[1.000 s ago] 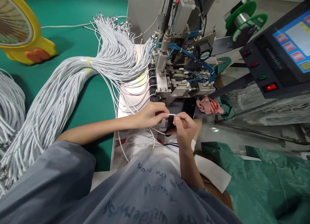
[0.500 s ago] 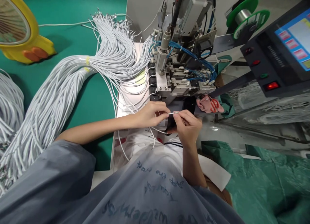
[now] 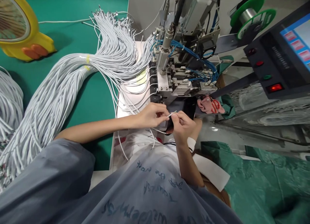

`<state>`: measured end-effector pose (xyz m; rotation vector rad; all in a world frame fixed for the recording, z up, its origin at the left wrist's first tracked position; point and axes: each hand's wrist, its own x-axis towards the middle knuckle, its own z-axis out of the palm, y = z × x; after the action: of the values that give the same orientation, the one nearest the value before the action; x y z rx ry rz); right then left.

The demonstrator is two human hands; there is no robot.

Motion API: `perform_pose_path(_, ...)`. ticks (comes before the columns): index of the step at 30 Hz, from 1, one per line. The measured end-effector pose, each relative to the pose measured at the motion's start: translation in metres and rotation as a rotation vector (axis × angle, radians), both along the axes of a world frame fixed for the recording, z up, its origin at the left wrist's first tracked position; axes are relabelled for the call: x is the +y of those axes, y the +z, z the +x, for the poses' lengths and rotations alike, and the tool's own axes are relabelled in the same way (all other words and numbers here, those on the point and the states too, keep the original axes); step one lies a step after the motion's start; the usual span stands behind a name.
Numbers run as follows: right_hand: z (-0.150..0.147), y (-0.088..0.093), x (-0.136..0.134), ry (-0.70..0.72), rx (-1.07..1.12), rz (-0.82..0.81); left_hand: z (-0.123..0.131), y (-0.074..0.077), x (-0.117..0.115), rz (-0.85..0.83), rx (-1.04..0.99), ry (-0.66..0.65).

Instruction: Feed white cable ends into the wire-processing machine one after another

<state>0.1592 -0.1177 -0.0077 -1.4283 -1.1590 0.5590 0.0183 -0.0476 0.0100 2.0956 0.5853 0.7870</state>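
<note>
Between my two hands, in front of the machine, a white cable end (image 3: 172, 113) shows as a short thin piece. My left hand (image 3: 155, 115) pinches the cable with thumb and forefinger. On its other side my right hand (image 3: 181, 123) is closed, its fingertips at the tip of the cable. A big bundle of white cables (image 3: 70, 69) lies to the left, tied with yellow bands, and its loose ends fan out towards the machine (image 3: 166, 72). Several cables run into the black slots (image 3: 154, 88) at the machine's left side.
A yellow fan (image 3: 36, 39) stands on the green table (image 3: 79, 7). At the right are a control panel (image 3: 273, 62) with a lit red switch, a green spool (image 3: 249, 15) of wire and a pink cloth (image 3: 208, 105). Green sheeting (image 3: 263, 178) lies lower right.
My right hand has moved slightly left and turned, its fingers more curled. The cable end between my hands now slants upward to the right. My left hand has hardly moved.
</note>
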Motion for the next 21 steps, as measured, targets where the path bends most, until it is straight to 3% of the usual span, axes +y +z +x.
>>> perform_pose_path(4, 0.010, 0.016, -0.001, 0.053, -0.290, -0.001, -0.005, 0.001, 0.008, 0.349, 0.158, -0.078)
perform_pose_path(6, 0.014, 0.021, 0.000, 0.106, -0.324, -0.024, -0.007, 0.003, 0.010, 0.427, 0.210, -0.083)
perform_pose_path(11, 0.002, 0.010, 0.003, 0.045, -0.056, -0.013, -0.004, 0.002, 0.007, 0.121, 0.023, -0.036)
perform_pose_path(13, -0.005, 0.004, 0.003, -0.002, -0.050, 0.023, -0.002, -0.001, 0.006, 0.064, 0.009, -0.019)
perform_pose_path(15, -0.005, 0.001, 0.004, -0.036, -0.161, 0.045, -0.003, -0.004, 0.009, 0.177, 0.084, -0.019)
perform_pose_path(17, 0.001, 0.003, 0.006, -0.017, -0.290, 0.039, -0.005, -0.006, 0.014, 0.409, 0.201, -0.045)
perform_pose_path(19, 0.010, 0.006, 0.008, 0.069, -0.341, -0.007, -0.007, -0.007, 0.019, 0.619, 0.298, -0.080)
perform_pose_path(21, 0.018, 0.008, 0.011, 0.174, -0.310, -0.064, -0.008, -0.008, 0.021, 0.706, 0.332, -0.100)
